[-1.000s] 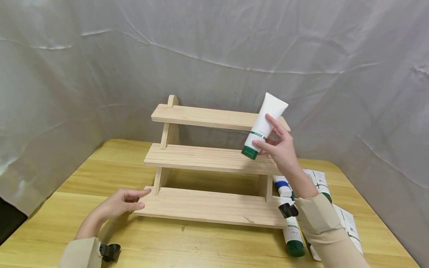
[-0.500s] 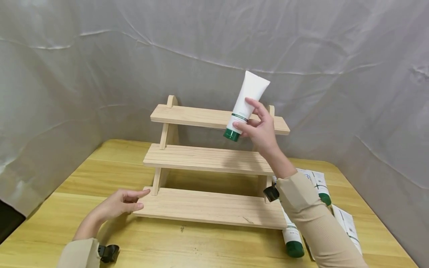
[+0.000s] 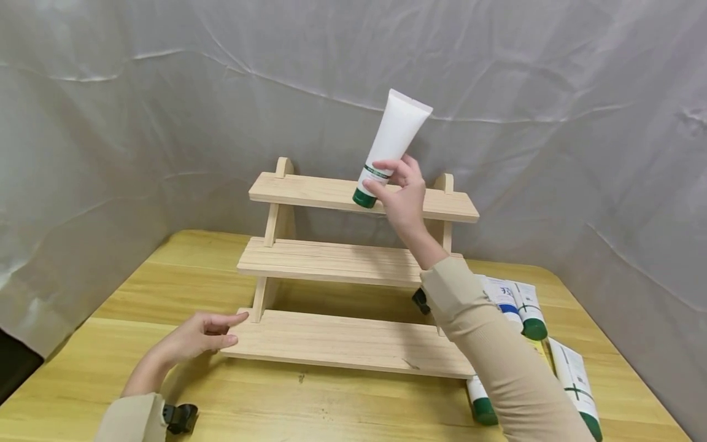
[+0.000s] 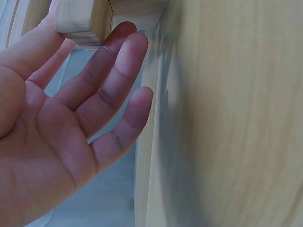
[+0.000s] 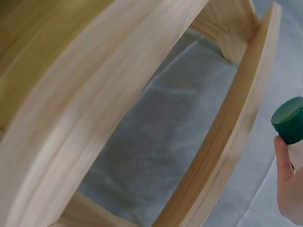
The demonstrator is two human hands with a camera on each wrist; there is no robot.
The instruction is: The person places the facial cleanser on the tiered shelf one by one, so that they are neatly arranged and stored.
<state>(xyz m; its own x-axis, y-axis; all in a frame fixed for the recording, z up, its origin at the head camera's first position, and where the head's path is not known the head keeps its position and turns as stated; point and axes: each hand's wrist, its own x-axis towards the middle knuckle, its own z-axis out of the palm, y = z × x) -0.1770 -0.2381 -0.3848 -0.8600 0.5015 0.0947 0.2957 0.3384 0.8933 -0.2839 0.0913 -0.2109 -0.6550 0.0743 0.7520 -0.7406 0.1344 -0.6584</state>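
A three-tier wooden display stand (image 3: 353,344) stands on the table. My right hand (image 3: 405,202) grips a white squeeze tube (image 3: 393,132) near its green cap. The tube tilts cap-down, crimped end up, and overlaps the top shelf (image 3: 315,189) in the head view. In the right wrist view the green cap (image 5: 289,122) shows at the right edge, with the shelf boards to its left. My left hand (image 3: 190,337) touches the left end of the bottom shelf, its fingers loosely bent. In the left wrist view those fingers (image 4: 113,90) lie beside the board end (image 4: 78,21).
To the right of the stand, several tubes lie on the wooden table (image 3: 221,405): one with a blue band (image 3: 507,304), others with green caps (image 3: 534,328), partly behind my right sleeve (image 3: 497,344). A grey cloth backdrop (image 3: 342,73) encloses the table's back and sides.
My right hand has carried the tube up and to the left, from the right end of the stand to the top shelf's middle. My left hand has stayed in place.
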